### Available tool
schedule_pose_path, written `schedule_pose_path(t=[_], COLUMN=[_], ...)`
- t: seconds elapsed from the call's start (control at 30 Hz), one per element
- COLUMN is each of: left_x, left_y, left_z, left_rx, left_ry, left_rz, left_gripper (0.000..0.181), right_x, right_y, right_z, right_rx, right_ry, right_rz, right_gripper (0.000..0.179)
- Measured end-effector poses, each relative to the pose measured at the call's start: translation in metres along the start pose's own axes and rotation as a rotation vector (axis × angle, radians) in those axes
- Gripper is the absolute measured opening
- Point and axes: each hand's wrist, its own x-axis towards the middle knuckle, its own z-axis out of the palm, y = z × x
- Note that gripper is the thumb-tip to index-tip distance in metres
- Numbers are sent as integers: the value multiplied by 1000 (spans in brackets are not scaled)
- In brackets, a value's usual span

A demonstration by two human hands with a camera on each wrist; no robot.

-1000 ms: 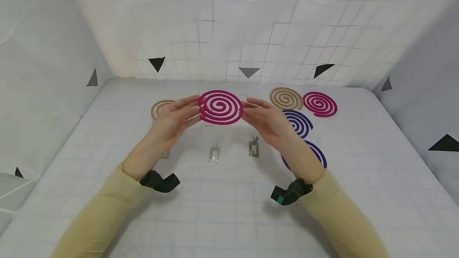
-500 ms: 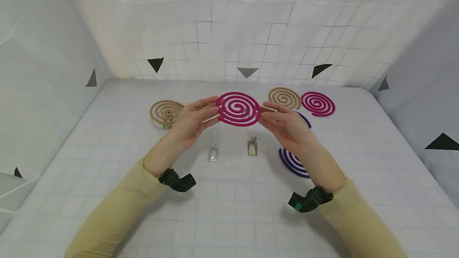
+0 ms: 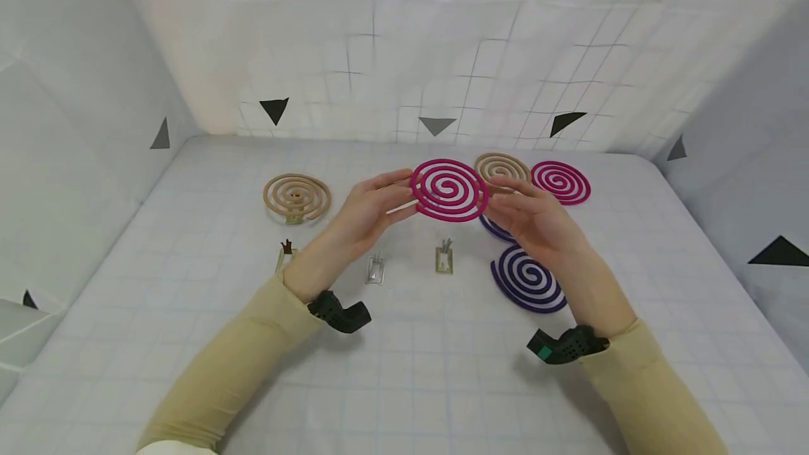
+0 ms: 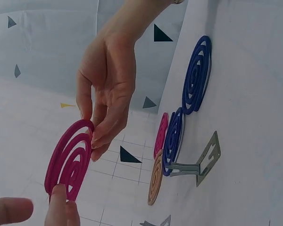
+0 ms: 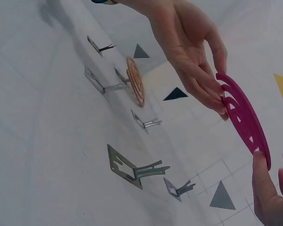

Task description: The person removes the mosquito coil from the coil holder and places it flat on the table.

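Note:
In the head view, a pink mosquito coil is held level above the table between both hands. My left hand pinches its left edge between thumb and fingertips. At the opposite edge, my right hand pinches it likewise; the thumb shows best in the left wrist view. Below and nearer me stand a gold-toned metal coil stand and a silver one, each with upright prongs. Another metal stand is partly visible through the coil's gaps. Left of the hands, a tan coil sits raised on a stand.
To the right lie two purple coils, one partly behind my right hand. Farther back are another pink coil and a partly covered tan coil. A dark-pronged stand is by my left forearm. White walls enclose the table.
Both hands have carried the pink coil to the right together. The tan coil on its stand and the dark-pronged stand at left have come into view from behind my left arm.

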Motion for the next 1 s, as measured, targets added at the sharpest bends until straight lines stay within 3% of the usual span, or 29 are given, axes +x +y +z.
schedule_pose_path(t=[0.27,0.67,1.0], left_x=[17,44,63], left_y=[-7,-20,-39], left_z=[17,54,94], left_rx=[-68,-133,-195], left_ry=[6,11,0], left_rz=[-23,-40,5], left_gripper=[44,41,40], right_x=[4,3,-5], right_y=[-13,-33,-50], right_z=[-22,-50,-75], right_rx=[-13,-60,-158], right_ry=[-36,28,147], right_rz=[-20,-124,-172], right_gripper=[26,24,28])
